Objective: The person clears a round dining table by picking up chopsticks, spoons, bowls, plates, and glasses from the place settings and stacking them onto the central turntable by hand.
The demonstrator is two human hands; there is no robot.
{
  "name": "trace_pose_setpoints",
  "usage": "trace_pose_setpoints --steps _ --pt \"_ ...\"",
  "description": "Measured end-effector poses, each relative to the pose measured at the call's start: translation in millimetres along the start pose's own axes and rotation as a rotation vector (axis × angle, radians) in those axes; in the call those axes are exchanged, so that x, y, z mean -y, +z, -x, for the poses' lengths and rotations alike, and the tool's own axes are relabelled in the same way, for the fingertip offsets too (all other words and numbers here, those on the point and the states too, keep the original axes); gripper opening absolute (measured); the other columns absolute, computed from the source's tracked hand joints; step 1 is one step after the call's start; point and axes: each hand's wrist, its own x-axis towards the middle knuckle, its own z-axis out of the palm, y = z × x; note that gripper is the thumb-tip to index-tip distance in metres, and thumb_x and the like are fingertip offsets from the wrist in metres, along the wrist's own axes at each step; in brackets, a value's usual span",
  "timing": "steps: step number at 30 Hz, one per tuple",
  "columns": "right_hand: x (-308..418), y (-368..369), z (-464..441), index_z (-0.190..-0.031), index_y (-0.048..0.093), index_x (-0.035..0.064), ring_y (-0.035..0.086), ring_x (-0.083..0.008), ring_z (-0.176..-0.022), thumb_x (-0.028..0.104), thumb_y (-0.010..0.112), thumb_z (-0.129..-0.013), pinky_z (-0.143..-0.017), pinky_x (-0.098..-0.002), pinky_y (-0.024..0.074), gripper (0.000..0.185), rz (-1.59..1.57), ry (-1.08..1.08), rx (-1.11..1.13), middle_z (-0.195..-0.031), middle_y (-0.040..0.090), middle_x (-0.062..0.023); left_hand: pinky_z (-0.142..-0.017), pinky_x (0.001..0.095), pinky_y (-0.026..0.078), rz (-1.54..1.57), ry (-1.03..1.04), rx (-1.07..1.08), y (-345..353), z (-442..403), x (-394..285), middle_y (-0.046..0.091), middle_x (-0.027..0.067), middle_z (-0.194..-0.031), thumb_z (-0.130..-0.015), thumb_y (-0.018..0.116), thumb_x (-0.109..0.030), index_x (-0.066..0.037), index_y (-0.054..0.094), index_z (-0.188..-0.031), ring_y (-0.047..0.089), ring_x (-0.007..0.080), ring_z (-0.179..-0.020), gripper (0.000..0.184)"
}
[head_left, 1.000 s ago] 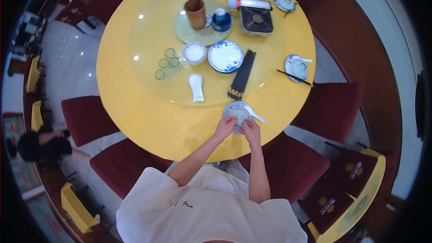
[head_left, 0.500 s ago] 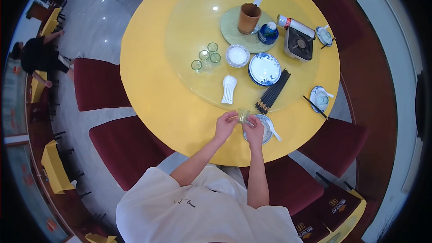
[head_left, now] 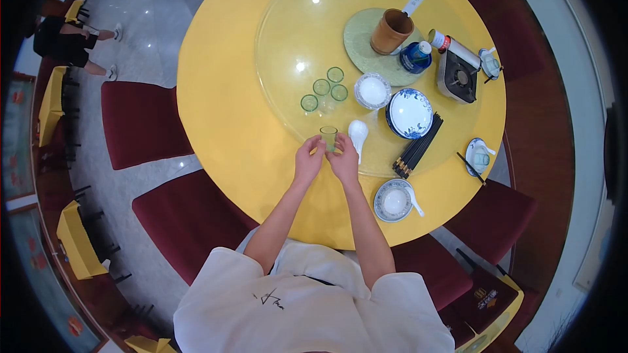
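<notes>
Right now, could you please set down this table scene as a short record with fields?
Left hand: holds one side of a green-rimmed glass
Right hand: holds its other side
Beside the right hand: white spoons
Beyond the hands: four similar glasses on the turntable
Also on turntable: black chopsticks, beside blue-patterned dishes
Near table edge: patterned plate, bearing a bowl
</notes>
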Motion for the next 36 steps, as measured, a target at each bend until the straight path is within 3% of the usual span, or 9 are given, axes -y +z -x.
trace_pose_setpoints --steps 5,8,10,20,25,28,36 --pt "-4.2 20.2 -18.3 -0.131 0.039 0.0008 0.053 -0.0302 -0.12 -0.003 0.066 -0.074 -0.083 -0.032 0.0534 0.063 -0.045 0.015 0.046 -0.131 0.05 -0.0196 -0.085 0.0294 0.051 0.017 0.023 -0.008 -10.9 -19.1 -5.7 0.062 0.0177 -0.116 -0.091 0.06 -0.022 0.005 0.055 -0.122 0.062 0.0198 -0.103 0.041" --pt "-10.7 28.2 -24.1 -0.131 0.037 0.0008 0.05 -0.0319 -0.123 -0.002 0.065 -0.074 -0.083 -0.033 0.0535 0.064 -0.048 0.014 0.046 -0.134 0.048 -0.0203 -0.094 0.0311 0.046 0.119 -0.009 0.013 -13.3 -24.7 -15.0 0.063 0.0143 -0.117 -0.092 0.058 -0.015 0.004 0.057 -0.121 0.059 0.0202 -0.109 0.035" --pt "-6.5 31.0 -26.9 -0.131 0.036 0.0006 0.049 -0.0325 -0.124 -0.002 0.065 -0.074 -0.082 -0.0336 0.0537 0.063 -0.041 0.005 0.034 -0.134 0.047 -0.0205 -0.09 0.0285 0.048 0.164 0.027 0.015 -12.4 -30.7 -5.4 0.061 0.0135 -0.117 -0.091 0.058 -0.011 0.004 0.054 -0.125 0.06 0.0173 -0.104 0.037" --pt "17.0 35.8 -24.3 -0.129 0.038 0.0015 0.053 -0.0366 -0.119 0.004 0.064 -0.077 -0.08 -0.0376 0.0529 0.058 -0.026 -0.012 0.006 -0.128 0.052 -0.0206 -0.09 0.0297 0.05 0.083 0.104 -0.012 -18.3 -44.0 11.2 0.052 0.011 -0.124 -0.087 0.058 -0.002 0.001 0.055 -0.123 0.052 0.0189 -0.115 0.036" --pt "17.6 36.5 -19.0 -0.128 0.04 0.002 0.056 -0.0356 -0.112 0.006 0.065 -0.076 -0.073 -0.0375 0.0517 0.059 0.019 -0.056 -0.009 -0.125 0.054 -0.019 -0.086 0.0288 0.051 0.057 0.071 0.004 -20.4 -40.1 12.3 0.055 0.0101 -0.12 -0.087 0.058 -0.001 0.0 0.055 -0.124 0.055 0.0179 -0.11 0.037" --pt "15.8 37.3 -17.1 -0.129 0.041 0.003 0.057 -0.0299 -0.111 0.005 0.066 -0.076 -0.07 -0.0316 0.0542 0.059 0.054 -0.042 -0.009 -0.128 0.053 -0.0169 -0.086 0.0284 0.051 0.053 0.069 0.016 -20.5 -36.5 11.1 0.054 0.0112 -0.12 -0.087 0.057 -0.001 0.001 0.054 -0.125 0.055 0.0187 -0.111 0.038" --pt "0.4 40.8 -23.0 -0.132 0.041 0.0055 0.056 -0.0288 -0.108 0.008 0.067 -0.075 -0.075 -0.0358 0.0511 0.063 0.138 -0.135 -0.044 -0.126 0.054 -0.0141 -0.085 0.0289 0.05 0.072 0.074 0.019 -14.0 -41.1 18.1 0.059 0.0132 -0.117 -0.088 0.057 -0.003 0.002 0.052 -0.128 0.057 0.0192 -0.112 0.041"
